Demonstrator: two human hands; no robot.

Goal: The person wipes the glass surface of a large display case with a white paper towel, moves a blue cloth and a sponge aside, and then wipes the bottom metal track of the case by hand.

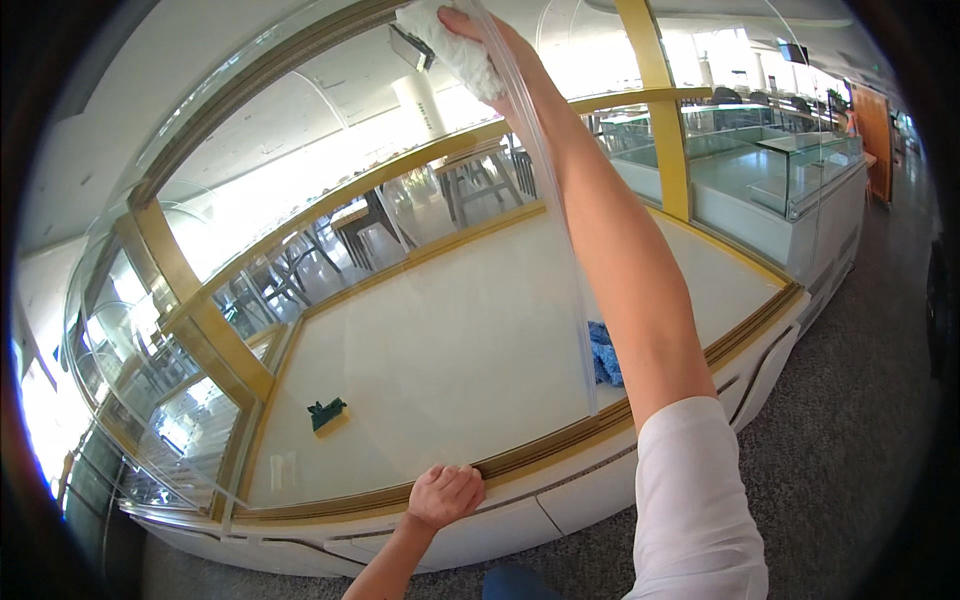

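Note:
High up, my right hand (514, 49) grips a crumpled white cloth (450, 49) beside a clear sliding glass pane (551, 187). The upright edge of that pane passes in front of the hand and wrist. My left hand (448, 495) rests as a closed fist on the front track rail (540, 448) of a glass display cabinet. Inside, on the white cabinet floor (442, 337), lies a yellow and green sponge (328, 417), left of centre. A blue cloth (604, 354) is partly hidden behind my right forearm.
Gold-coloured posts (656, 112) and a crossbar (360, 195) frame the cabinet. White drawer fronts (502, 529) run below the rail. Another glass-topped counter (780, 172) stands at right. Tables and stools (480, 180) show through the far glass. Grey carpet (840, 450) covers the floor.

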